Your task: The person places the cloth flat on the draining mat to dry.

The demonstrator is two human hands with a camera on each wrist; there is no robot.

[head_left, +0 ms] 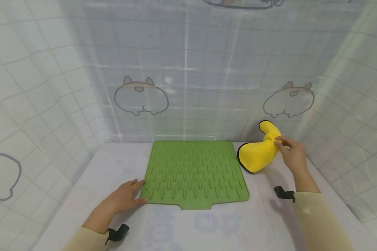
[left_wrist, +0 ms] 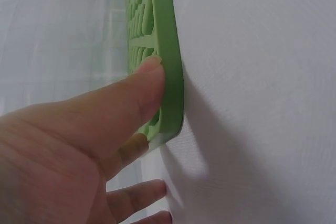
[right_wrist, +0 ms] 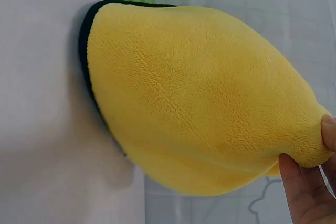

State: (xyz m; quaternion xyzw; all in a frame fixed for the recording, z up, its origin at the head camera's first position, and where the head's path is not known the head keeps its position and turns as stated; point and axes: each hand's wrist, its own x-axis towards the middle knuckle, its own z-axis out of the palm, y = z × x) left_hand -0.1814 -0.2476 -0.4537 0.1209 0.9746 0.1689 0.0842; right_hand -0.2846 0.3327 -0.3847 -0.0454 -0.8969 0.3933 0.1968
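A green silicone mat (head_left: 193, 174) with rows of raised ridges lies flat, a short tab on its near edge. My left hand (head_left: 122, 197) touches its near left corner. In the left wrist view, the thumb (left_wrist: 134, 95) rests on the mat's rim, while the other fingers extend beside the corner. My right hand (head_left: 294, 157) pinches a yellow plush cloth (head_left: 258, 155) with dark edging, just off the mat's right side. Seen from the right wrist, the gathered cloth (right_wrist: 199, 87) hangs from thumb and fingers, its lower edge near or on the tabletop.
The white tabletop (head_left: 163, 230) carries faint printed marks. A pale grid-patterned curtain with cartoon animal outlines forms the back wall (head_left: 207, 69), and similar sheets close off the left side (head_left: 34, 97) and right side (head_left: 355, 115).
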